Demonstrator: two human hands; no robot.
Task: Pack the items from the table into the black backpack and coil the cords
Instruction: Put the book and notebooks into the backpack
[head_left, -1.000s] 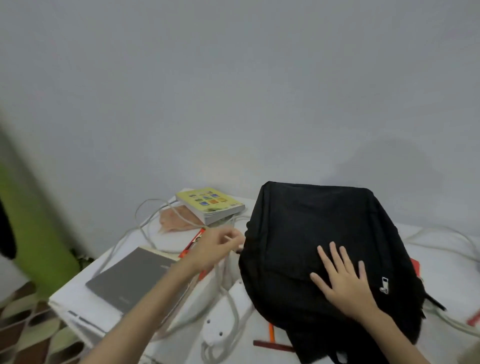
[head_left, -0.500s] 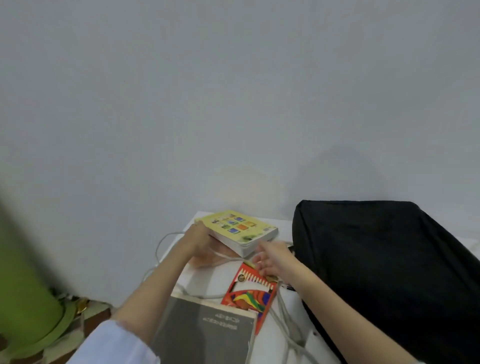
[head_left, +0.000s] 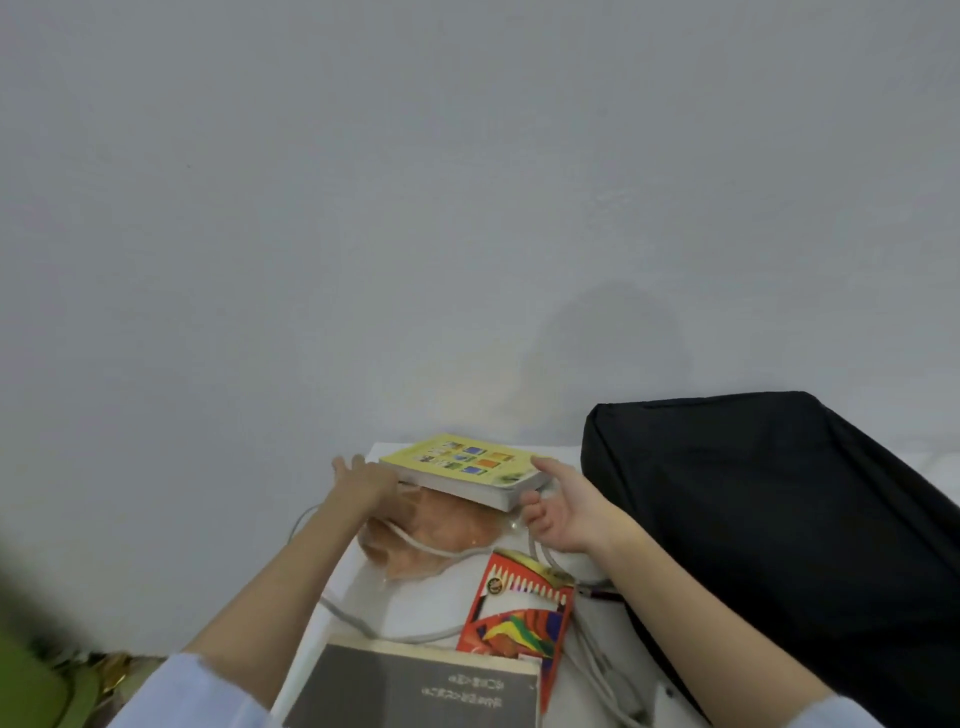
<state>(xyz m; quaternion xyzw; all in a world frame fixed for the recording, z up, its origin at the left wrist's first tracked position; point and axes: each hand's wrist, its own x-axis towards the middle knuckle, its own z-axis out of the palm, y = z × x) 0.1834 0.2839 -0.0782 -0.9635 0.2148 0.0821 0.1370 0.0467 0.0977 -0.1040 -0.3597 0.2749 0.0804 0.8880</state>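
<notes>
The grey book (head_left: 415, 691) is cut by the bottom edge. The backpack (head_left: 779, 545) is cut on the right. The yellow book (head_left: 462, 467) hides part of the cord (head_left: 415, 540).
</notes>
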